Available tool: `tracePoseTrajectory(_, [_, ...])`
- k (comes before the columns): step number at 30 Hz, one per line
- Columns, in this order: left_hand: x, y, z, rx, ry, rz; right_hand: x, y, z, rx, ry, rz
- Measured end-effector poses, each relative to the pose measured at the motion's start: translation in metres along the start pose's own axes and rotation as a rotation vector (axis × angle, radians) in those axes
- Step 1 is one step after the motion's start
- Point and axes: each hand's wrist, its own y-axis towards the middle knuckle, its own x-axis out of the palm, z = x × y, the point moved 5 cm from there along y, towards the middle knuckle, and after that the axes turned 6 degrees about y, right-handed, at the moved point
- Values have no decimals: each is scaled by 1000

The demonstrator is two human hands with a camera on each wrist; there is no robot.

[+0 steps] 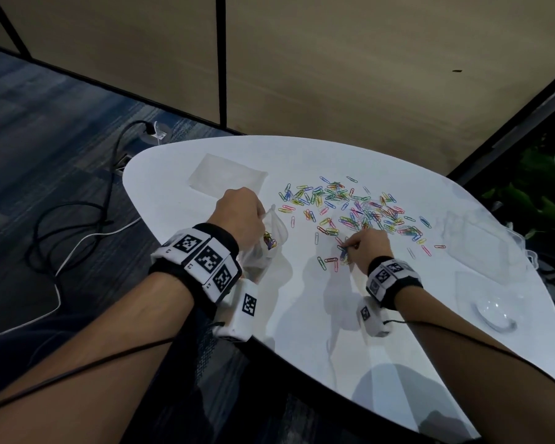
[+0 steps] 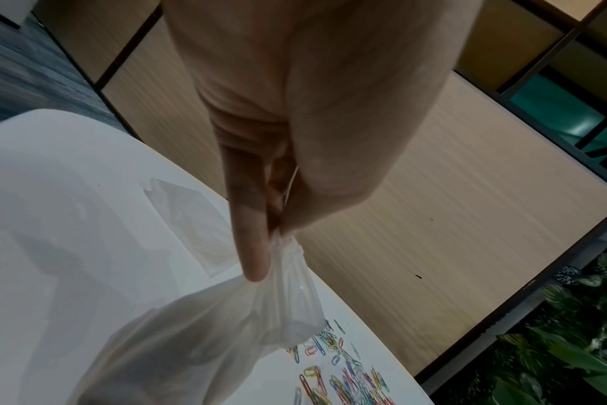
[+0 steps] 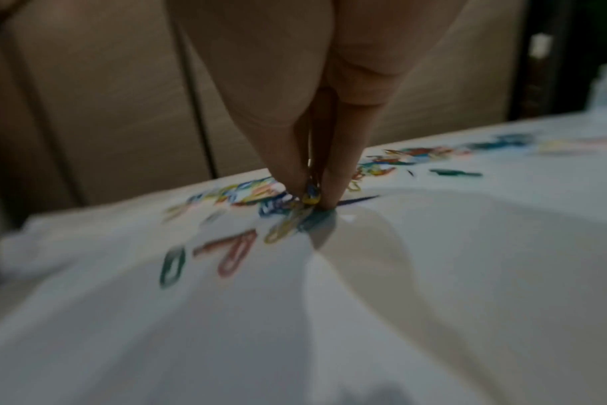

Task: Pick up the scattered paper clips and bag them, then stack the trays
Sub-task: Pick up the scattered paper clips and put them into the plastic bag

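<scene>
The right hand (image 1: 370, 248) pinched what looked, through the blur, like a few paper clips (image 3: 309, 196) at its fingertips on the table (image 1: 302, 315); the bag (image 1: 271, 241), its mouth gripped by the left hand (image 1: 239, 216), hung to the left of those fingers, with the main scatter just beyond them

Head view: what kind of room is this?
Likely an office or meeting space: beige partition panels, blue carpet with a floor power outlet, and a rounded white table.
</scene>
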Motion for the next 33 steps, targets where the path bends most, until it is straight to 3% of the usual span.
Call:
tracePoseTrajectory(4, [1, 0, 3, 7, -1, -10, -16, -3, 13, 180, 396, 19])
tracePoseTrajectory(6, [2, -1, 5, 5, 1, -11, -21, -9, 4, 226, 716, -8])
tracePoseTrajectory(9, [4, -2, 7, 10, -4, -10, -24, -22, -35, 176, 1232, -102])
tracePoseTrajectory(11, [6, -2, 8, 10, -11, -13, -25, -37, -73, 94, 1349, -192])
tracePoseTrajectory(14, [8, -3, 9, 21, -24, -10, -11, -56, -117, 1, 1261, -241])
tracePoseTrajectory(18, [7, -2, 7, 6, -68, 3, -4, -66, -142, -281, 744, -136])
tracePoseTrajectory(19, [6, -2, 6, 1, -79, 3, -8, -67, -142, -299, 706, -111])
tracePoseTrajectory(23, [2, -3, 4, 0, -66, -3, -29, -56, -99, -173, 808, 33])
tracePoseTrajectory(25, [1, -5, 4, 6, -61, -5, -28, -40, -51, -26, 453, 39])
tracePoseTrajectory(28, [-2, -7, 3, 17, -40, -2, 2, -29, 14, 229, 58, -179])
tracePoseTrajectory(30, [-3, -7, 1, 18, -26, -14, 23, -28, 25, 232, 11, -246])
tracePoseTrajectory(33, [-4, -8, 0, 11, -6, -25, 31, -28, 5, 151, 59, -110])
